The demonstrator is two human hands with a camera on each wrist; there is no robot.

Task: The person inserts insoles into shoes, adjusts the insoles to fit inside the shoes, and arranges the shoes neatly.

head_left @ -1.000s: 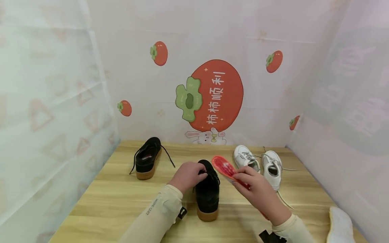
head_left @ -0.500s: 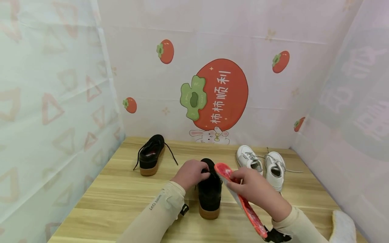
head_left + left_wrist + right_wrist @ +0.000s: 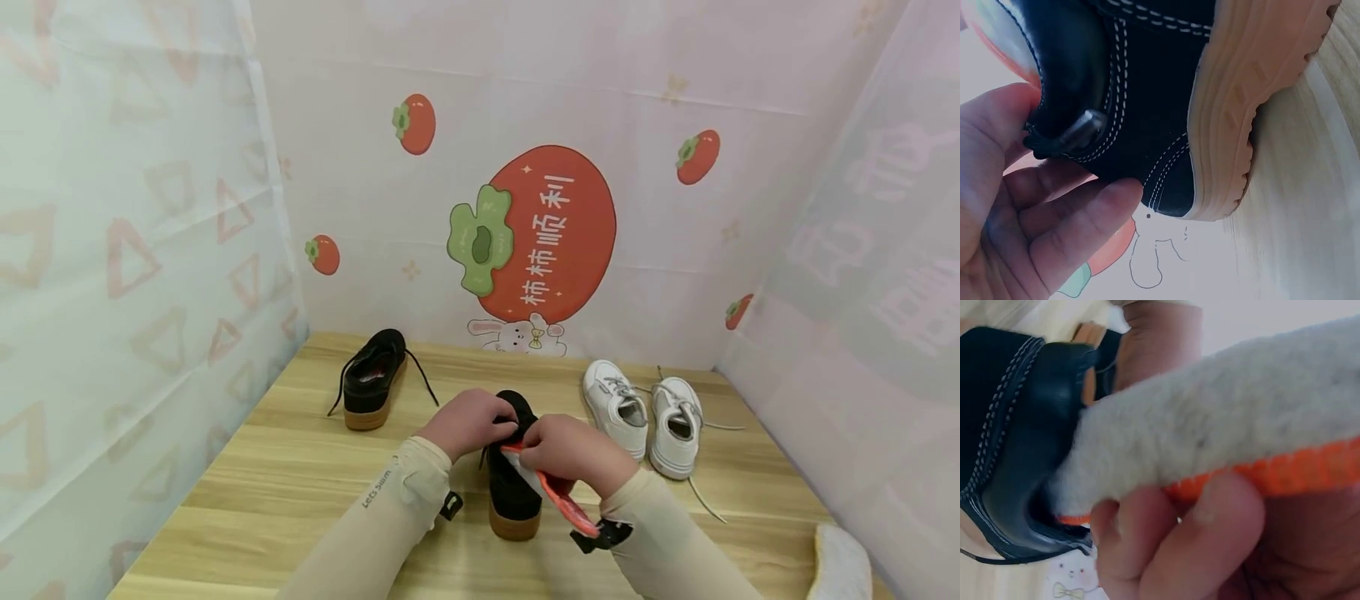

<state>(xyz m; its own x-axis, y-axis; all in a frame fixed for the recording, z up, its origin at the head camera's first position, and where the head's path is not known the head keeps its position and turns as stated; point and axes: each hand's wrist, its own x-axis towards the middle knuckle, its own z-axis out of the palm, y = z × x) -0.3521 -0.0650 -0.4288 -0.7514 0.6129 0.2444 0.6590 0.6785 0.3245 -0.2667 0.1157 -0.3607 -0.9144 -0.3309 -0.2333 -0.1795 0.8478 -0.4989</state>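
A black shoe (image 3: 512, 496) with a tan sole stands mid-table, its heel toward me. My left hand (image 3: 468, 423) holds it at the top of the opening; in the left wrist view the thumb lies at the inner edge and the fingers lie along the outer side of the black shoe (image 3: 1154, 119). My right hand (image 3: 573, 450) grips a red-orange insole with a white fuzzy underside. The insole (image 3: 1229, 406) slants down toward me, its front end inside the shoe's opening in the right wrist view. That end is hidden within the shoe.
Another black shoe (image 3: 371, 383), laces loose, stands at the back left. Two white shoes, a left one (image 3: 615, 400) and a right one (image 3: 675, 425), stand at the back right. A white fuzzy insole-shaped piece (image 3: 842, 562) lies by the right edge. Printed cloth walls enclose the table.
My right hand has moved left with the insole, from beside the black shoe to its opening, tilting the insole on the way. My left hand has stayed at the shoe.
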